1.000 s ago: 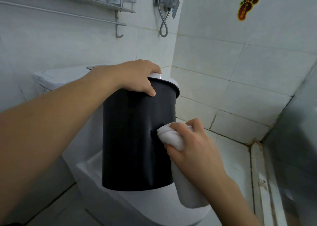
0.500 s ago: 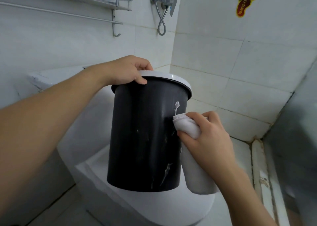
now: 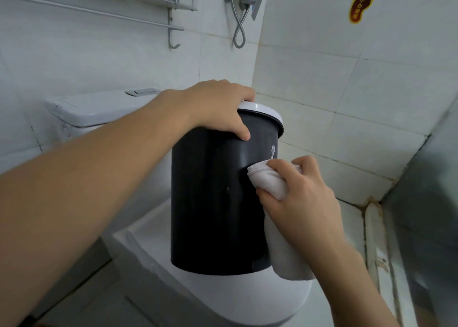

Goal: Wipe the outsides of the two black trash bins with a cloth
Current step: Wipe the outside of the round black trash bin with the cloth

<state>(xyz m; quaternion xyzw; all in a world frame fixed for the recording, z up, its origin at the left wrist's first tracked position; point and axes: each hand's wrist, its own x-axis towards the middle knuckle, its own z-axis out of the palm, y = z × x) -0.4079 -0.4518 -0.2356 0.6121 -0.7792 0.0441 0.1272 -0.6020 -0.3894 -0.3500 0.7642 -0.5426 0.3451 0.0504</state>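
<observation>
We grip the black bin (image 3: 213,202) rim with our left hand (image 3: 218,108). Right hand (image 3: 302,202) clamps the cloth (image 3: 267,183) against its right wall; bin axis upright.

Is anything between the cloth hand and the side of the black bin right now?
Nothing visible. The right hand presses the white cloth straight against the black bin wall, while the left hand grips the bin's rim from above, away from the wiped area.

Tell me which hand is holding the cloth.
The right hand grips the white cloth against the black bin's side; the left hand holds its rim.
</observation>
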